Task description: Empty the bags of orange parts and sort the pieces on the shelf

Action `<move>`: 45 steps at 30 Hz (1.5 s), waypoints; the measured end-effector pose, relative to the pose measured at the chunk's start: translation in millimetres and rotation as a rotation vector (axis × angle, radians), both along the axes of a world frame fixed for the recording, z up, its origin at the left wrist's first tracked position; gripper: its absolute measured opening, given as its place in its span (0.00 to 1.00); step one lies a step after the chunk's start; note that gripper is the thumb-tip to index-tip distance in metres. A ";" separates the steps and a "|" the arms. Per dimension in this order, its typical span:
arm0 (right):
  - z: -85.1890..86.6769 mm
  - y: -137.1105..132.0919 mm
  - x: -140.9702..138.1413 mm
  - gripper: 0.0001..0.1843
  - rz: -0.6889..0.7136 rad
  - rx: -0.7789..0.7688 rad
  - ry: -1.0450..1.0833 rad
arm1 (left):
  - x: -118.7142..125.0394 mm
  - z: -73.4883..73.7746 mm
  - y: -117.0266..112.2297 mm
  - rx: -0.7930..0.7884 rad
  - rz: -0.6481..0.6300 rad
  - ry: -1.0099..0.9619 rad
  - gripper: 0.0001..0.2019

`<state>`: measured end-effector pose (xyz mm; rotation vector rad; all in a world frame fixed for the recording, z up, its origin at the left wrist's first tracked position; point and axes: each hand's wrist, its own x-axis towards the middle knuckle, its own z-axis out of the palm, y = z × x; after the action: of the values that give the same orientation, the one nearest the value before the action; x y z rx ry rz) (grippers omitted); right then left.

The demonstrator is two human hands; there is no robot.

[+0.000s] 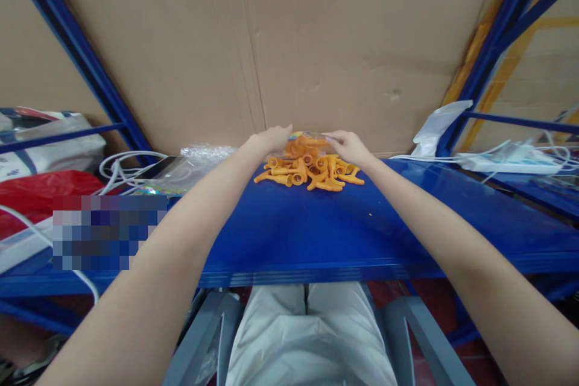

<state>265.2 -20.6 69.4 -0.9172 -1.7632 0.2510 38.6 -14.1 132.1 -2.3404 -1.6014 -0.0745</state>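
Observation:
A clear plastic bag [308,141] with orange pieces inside and a coloured patch at its upper left is stretched between my hands. My left hand [274,137] is closed on the bag's left side, its fingers partly hidden. On the right, my right hand [347,145] pinches the bag's edge between thumb and fingers. Just below and in front of the bag is a pile of orange hollow plastic pieces [297,179]. Some show round open ends, others branched, claw-like tips; their exact kind is unclear.
Everything lies on a blue metal shelf table [307,235] against a cardboard panel [344,42]. To the left are clear plastic bags [199,163], white cables [129,166] and a red bag [45,193]. A white power strip [509,161] and cables lie right. Blue posts flank both sides.

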 end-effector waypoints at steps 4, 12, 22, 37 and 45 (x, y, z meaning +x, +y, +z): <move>20.1 4.0 3.4 0.14 -0.243 0.043 -0.025 | 12.0 6.8 -4.2 0.104 0.023 0.011 0.24; 56.0 23.5 13.6 0.19 -0.251 0.100 0.106 | 32.9 18.7 -9.8 0.133 0.147 -0.286 0.19; 85.5 61.1 7.1 0.16 0.111 0.113 0.460 | 23.2 24.4 13.0 0.167 -0.053 -0.464 0.26; 109.0 10.8 -14.3 0.10 -0.049 0.372 0.068 | -4.3 92.5 -35.9 -0.155 -0.073 -0.530 0.21; 55.9 -36.9 -13.3 0.32 -0.230 0.509 -0.549 | -71.6 103.3 -26.8 0.383 -0.119 -0.583 0.35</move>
<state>252.0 -57.5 125.3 -0.8426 -2.0479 -0.6303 -33.0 -41.0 235.3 -2.2071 -1.4911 -1.0738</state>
